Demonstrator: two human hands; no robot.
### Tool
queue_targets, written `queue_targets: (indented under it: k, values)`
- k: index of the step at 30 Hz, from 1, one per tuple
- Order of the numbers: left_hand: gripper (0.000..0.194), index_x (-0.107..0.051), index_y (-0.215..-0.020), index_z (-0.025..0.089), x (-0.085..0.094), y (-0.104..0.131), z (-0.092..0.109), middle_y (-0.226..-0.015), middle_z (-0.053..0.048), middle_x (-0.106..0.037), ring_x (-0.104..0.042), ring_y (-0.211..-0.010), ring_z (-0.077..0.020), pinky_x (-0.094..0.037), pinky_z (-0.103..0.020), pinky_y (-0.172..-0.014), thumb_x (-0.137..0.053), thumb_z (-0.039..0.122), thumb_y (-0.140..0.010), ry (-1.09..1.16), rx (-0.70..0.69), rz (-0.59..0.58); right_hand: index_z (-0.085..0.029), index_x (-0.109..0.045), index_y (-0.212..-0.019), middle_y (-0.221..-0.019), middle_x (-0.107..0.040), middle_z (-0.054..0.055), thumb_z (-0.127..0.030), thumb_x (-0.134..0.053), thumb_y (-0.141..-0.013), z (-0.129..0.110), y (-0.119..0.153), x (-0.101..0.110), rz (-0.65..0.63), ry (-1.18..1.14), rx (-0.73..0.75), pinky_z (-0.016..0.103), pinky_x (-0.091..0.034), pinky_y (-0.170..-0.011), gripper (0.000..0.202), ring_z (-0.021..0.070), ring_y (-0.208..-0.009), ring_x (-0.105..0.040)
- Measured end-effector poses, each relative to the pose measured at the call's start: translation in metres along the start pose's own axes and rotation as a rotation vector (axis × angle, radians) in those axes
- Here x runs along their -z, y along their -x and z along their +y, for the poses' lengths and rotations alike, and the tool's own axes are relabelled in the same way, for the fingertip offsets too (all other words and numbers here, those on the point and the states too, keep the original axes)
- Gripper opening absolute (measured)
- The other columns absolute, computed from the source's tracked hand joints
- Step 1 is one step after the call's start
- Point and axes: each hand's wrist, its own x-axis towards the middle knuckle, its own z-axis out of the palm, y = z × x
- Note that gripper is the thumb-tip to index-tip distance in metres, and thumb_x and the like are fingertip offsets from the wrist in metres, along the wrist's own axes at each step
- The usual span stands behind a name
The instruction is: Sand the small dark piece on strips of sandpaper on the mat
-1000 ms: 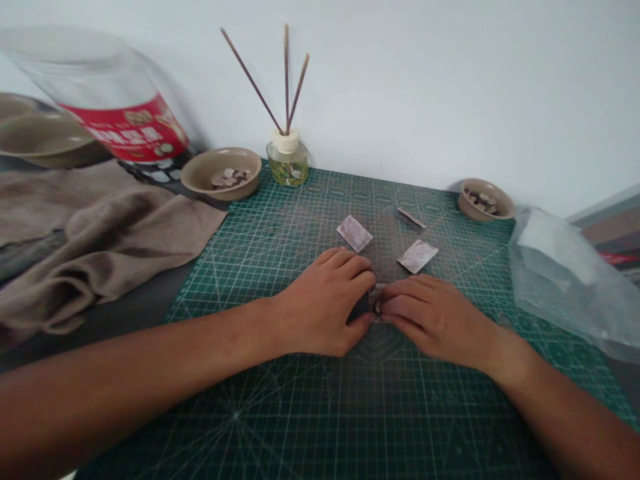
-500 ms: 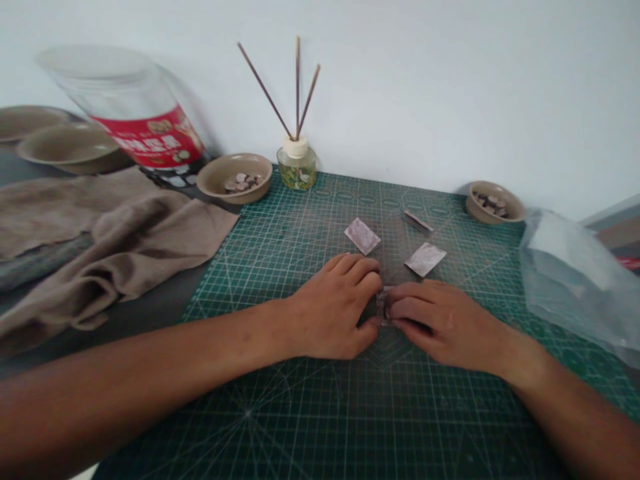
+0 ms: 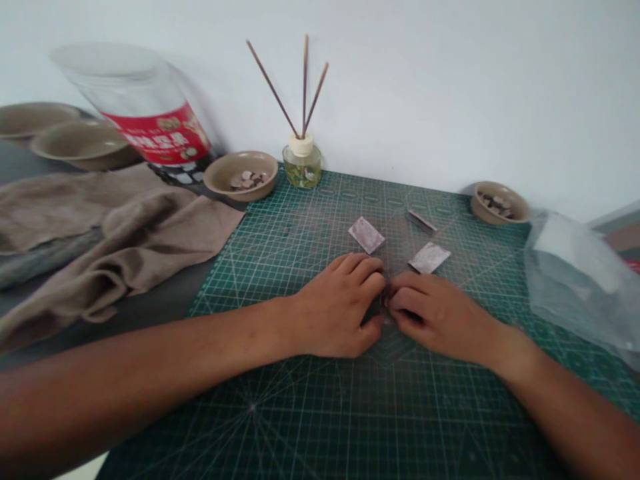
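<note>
**Two hands found closed in over one small piece on the cutting mat**

Head view: the left hand (image 3: pixel 345 303) and the right hand (image 3: pixel 437 313) are seen fingertip to fingertip near the middle of the green cutting mat (image 3: pixel 310 407). Between them a small piece (image 3: pixel 387 319) is noted on the mat, mostly covered by the fingers; its full shape cannot be made out. On the left hand, a narrow gap is left between thumb and forefinger, both set at the small piece; whether it is gripped cannot be told. On the right hand, the fingers are curled and drawn close to the thumb at the same spot; whether anything is pinched there is hidden.

Beyond the hands, two mottled flat pieces are recorded: a left flat piece (image 3: pixel 367 235) and a right flat piece (image 3: pixel 430 258), well apart from each other. Farther back, a narrow strip (image 3: pixel 423 221) is seen. At the mat's far edge, small chips are held in a left bowl (image 3: pixel 220 187) and a right bowl (image 3: pixel 487 215). Beside the left bowl, a diffuser bottle (image 3: pixel 302 172) is fitted with three sticks (image 3: pixel 305 87). To the left, a brown cloth (image 3: pixel 165 233) is crumpled before a red-labelled jar (image 3: pixel 160 137); to the right, a clear plastic bag (image 3: pixel 580 280) is laid partly over the mat.
</note>
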Motion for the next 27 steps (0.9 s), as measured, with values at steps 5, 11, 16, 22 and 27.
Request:
queue_targets:
  k: [5, 11, 16, 22, 27]
  values:
    - [0.041, -0.057, -0.118, 0.014, -0.0004, -0.0006, -0.0004, -0.140, -0.015, -0.051, -0.044, -0.134, -0.0325, -0.035, -0.048, -0.116, -0.059, 0.038, -0.085, -0.002, 0.003, 0.007, -0.019, -0.061, -0.087, -0.096, -0.065, 0.005, -0.011, -0.057, -0.091, 0.0028, 0.0000, 0.0040, -0.042, -0.045, -0.007, 0.033, -0.047, -0.076, 0.010, 0.0191, -0.086, -0.062]
    - [0.039, -0.057, -0.117, 0.014, -0.0008, -0.0004, -0.0004, -0.139, -0.015, -0.051, -0.044, -0.133, -0.0323, -0.034, -0.048, -0.117, -0.058, 0.037, -0.086, -0.011, -0.001, 0.001, -0.019, -0.062, -0.086, -0.096, -0.065, 0.005, -0.012, -0.057, -0.091, 0.0017, -0.0011, 0.0041, -0.020, 0.069, -0.048, 0.035, -0.046, -0.075, 0.009, 0.0209, -0.086, -0.061]
    - [0.040, -0.056, -0.118, 0.014, -0.0004, -0.0003, 0.0005, -0.140, -0.015, -0.051, -0.043, -0.134, -0.0320, -0.035, -0.048, -0.116, -0.059, 0.037, -0.085, -0.001, 0.000, 0.003, -0.020, -0.061, -0.086, -0.093, -0.064, 0.004, -0.012, -0.056, -0.092, 0.0004, 0.0023, 0.0081, -0.108, -0.038, -0.036, 0.031, -0.046, -0.073, 0.011, 0.0179, -0.082, -0.060]
    - [0.040, -0.056, -0.117, 0.013, 0.0009, -0.0008, 0.0004, -0.138, -0.014, -0.052, -0.044, -0.132, -0.0324, -0.035, -0.048, -0.116, -0.060, 0.038, -0.085, 0.002, 0.017, -0.011, -0.019, -0.061, -0.087, -0.096, -0.064, 0.005, -0.012, -0.059, -0.091, 0.0038, -0.0034, 0.0069, -0.032, 0.032, -0.077, 0.034, -0.046, -0.077, 0.008, 0.0200, -0.086, -0.061]
    - [0.041, -0.056, -0.118, 0.014, 0.0004, -0.0004, 0.0009, -0.140, -0.014, -0.051, -0.043, -0.134, -0.0323, -0.035, -0.048, -0.117, -0.060, 0.037, -0.085, 0.009, 0.009, -0.004, -0.020, -0.061, -0.087, -0.092, -0.064, 0.003, -0.011, -0.059, -0.091, 0.0011, 0.0005, 0.0087, -0.112, -0.080, -0.039, 0.030, -0.046, -0.074, 0.010, 0.0172, -0.082, -0.060]
